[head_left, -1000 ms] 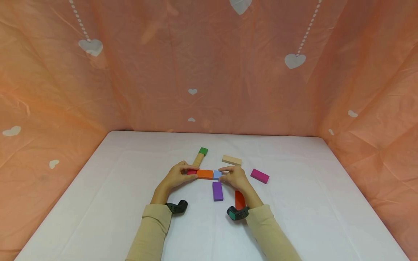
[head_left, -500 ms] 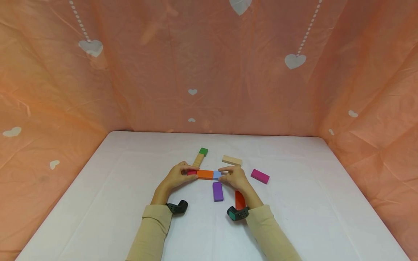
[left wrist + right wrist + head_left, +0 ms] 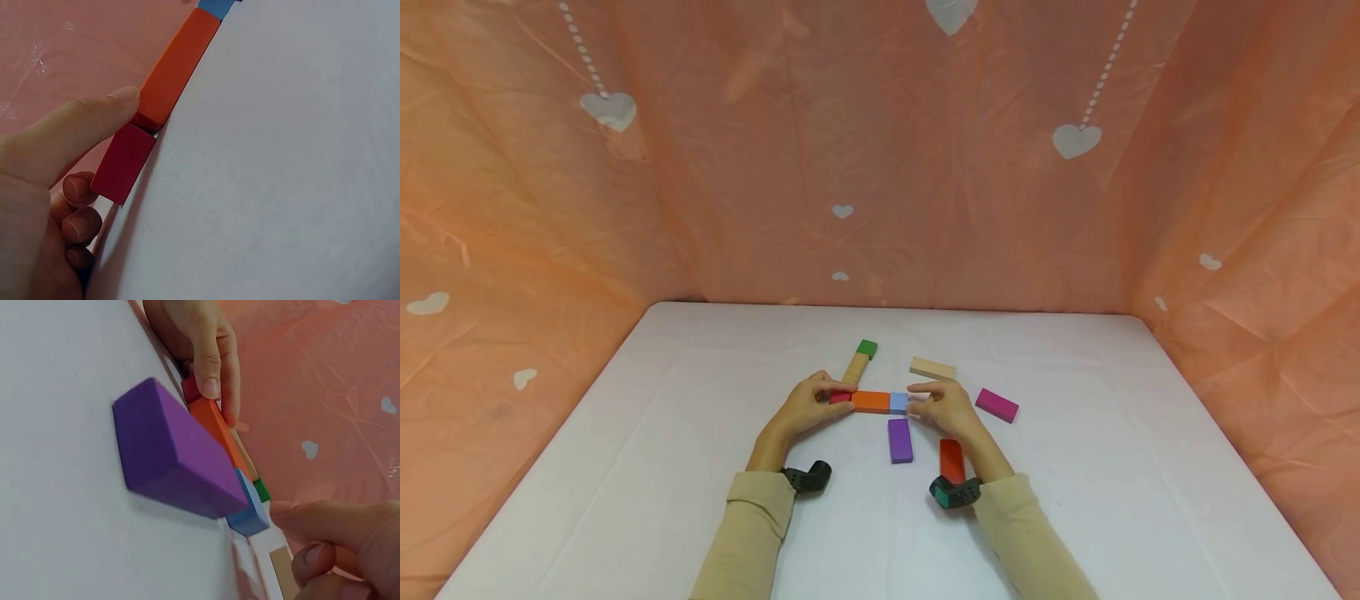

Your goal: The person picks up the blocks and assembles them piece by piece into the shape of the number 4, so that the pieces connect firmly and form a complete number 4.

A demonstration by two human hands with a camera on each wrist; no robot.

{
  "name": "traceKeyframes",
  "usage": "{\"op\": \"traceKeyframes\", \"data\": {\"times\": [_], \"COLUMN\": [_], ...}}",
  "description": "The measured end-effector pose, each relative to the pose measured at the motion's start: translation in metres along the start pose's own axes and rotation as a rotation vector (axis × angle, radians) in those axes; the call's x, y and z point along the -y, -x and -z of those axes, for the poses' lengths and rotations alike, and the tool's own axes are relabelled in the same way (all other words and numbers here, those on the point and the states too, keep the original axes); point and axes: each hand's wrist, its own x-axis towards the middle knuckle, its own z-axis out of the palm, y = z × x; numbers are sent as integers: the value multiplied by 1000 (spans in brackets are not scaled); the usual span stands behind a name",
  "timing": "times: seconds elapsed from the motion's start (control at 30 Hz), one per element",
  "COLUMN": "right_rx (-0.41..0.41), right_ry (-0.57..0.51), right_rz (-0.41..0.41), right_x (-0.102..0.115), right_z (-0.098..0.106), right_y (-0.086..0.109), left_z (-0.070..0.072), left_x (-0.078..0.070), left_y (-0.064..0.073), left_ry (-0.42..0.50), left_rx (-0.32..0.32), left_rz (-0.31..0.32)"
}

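Left hand (image 3: 808, 404) pinching, right hand (image 3: 947, 410) parted and holding nothing

Left thumb and finger grip the crimson painted rectangular block (image 3: 125, 164), tips at its seam with the orange painted oblong block (image 3: 871, 402); right fingertips lie just beside the light-blue painted block (image 3: 898, 403) ending this row on the white-covered table (image 3: 737, 350); contact there cannot be told. Handling, judged: light, stiff, probably wood, sturdy, paint slightly slippery; opposite long sides seem the best hold. No brand, label or writing legible

No text, label, brand, number or sign can be read anywhere.
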Motion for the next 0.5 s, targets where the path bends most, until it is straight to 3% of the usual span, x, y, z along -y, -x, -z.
{"op": "traceKeyframes", "data": {"times": [0.23, 0.5], "right_rx": [-11, 20], "right_ry": [-30, -15], "right_rz": [6, 108], "right_x": [-6, -11], "right_z": [12, 39], "right_y": [6, 13], "left_z": [0, 1], "left_x": [1, 0], "left_y": [0, 0], "left_ry": [-4, -2], "left_rx": [0, 2], "left_rz": [2, 9]}}
